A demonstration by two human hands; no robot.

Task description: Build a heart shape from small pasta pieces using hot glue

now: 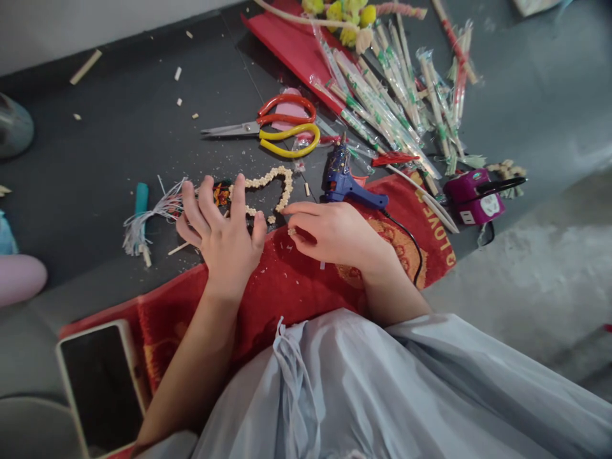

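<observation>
A strand of small beige flower-shaped pieces [288, 185] lies on the dark table in an open, curved outline. My left hand [222, 233] is spread over its left side, fingers apart, hiding part of it and a dark-and-orange patterned item [221, 193]. My right hand [335, 233] is at the strand's right end, the index fingertip close to it or touching. Between its thumb and a curled finger sits a small beige piece [291, 232]. Another loose beige flower piece [271, 219] rests between the hands. White tassel threads [148, 220] stick out left of my left hand.
Red-and-yellow-handled scissors [287, 127] lie beyond the hands. A blue glue gun [351, 182] with a black cord lies on the right, near a purple power adapter [475, 196]. Wrapped chopsticks [382, 95] are piled behind. A red towel [306, 287] and a phone [102, 389] lie nearest me.
</observation>
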